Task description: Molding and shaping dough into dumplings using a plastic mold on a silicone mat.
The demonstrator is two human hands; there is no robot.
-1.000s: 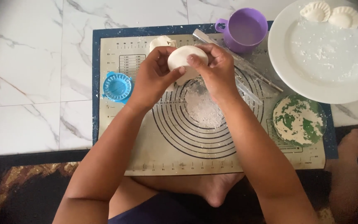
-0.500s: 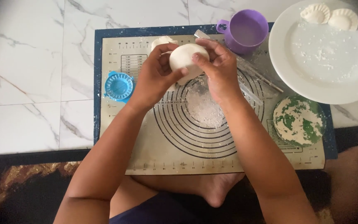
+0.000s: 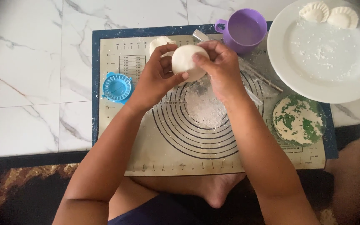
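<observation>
Both my hands hold a round white piece of dough above the far part of a beige baking mat with printed rings. My left hand grips it from the left with the thumb under its edge. My right hand pinches it from the right. A patch of loose flour lies on the mat under the hands. Another lump of dough rests on the mat just beyond my left hand.
A blue round dumpling press sits at the mat's left. A purple mug and a rolling pin lie at the back right. A white plate holds two shaped dumplings. A green floured lid is at the right. My bare foot is below.
My hands have turned the dough slightly and shifted a little away from me; the fingers have regripped its edge.
</observation>
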